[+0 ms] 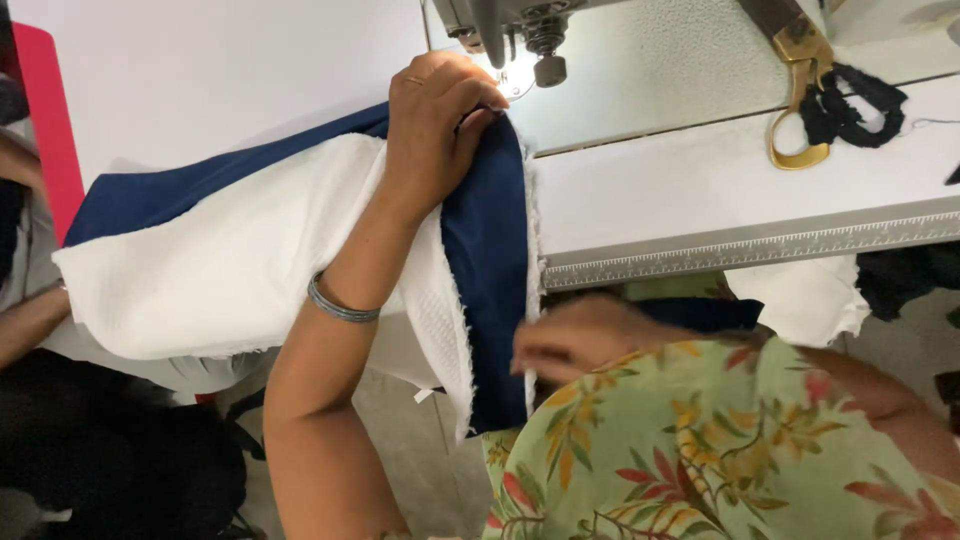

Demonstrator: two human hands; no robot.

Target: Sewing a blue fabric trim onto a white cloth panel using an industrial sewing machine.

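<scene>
My left hand (435, 125) presses down on a folded piece of navy blue fabric (485, 250) layered with white textured fabric (230, 260), fingers curled over the top edge just in front of the sewing machine's presser foot (515, 80). A metal bangle sits on that wrist. My right hand (575, 335), blurred, pinches the lower hanging edge of the navy and white cloth below the table edge. The cloth drapes off the white sewing table (700, 190) toward my lap.
Gold-handled scissors (800, 100) lie on the table at the back right beside a scrap of black fabric (855, 105). A ruler strip (750, 250) runs along the table's front edge. A red panel (45, 120) and another person's arm (25, 320) are at the left.
</scene>
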